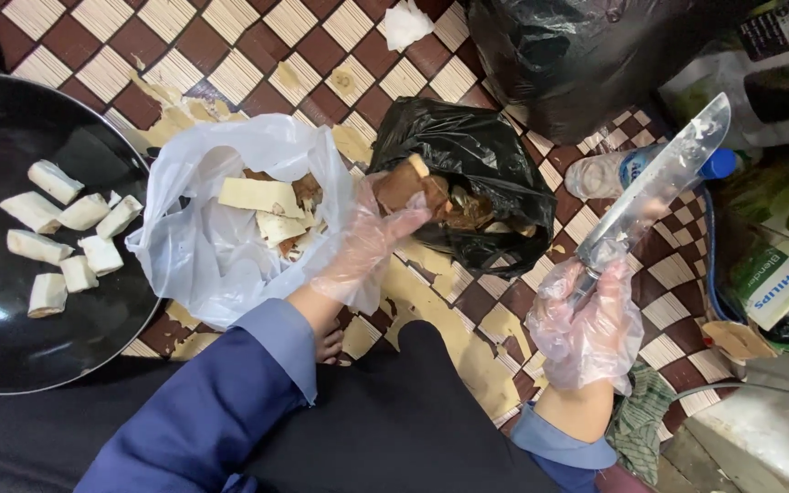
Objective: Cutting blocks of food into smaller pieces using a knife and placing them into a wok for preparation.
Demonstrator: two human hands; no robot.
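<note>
Left hand (367,242), gloved, fingers closed on brown root chunk (410,185) at mouth of black bag (468,178); white bag (221,219) just beside, little free floor between. Right hand (586,324), gloved, grips knife (655,187); blade's long axis points up-right, tip near bottle (604,172). Pan (11,329) at left edge: seven white pieces (66,237).

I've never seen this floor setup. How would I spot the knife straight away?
Start at the big black pan on the left edge and look across the checkered mat to the far right. There the gloved right hand grips a knife pointing up and away. Its long, shiny, smeared blade is the only metal tool, beside a clear plastic bottle.
</note>
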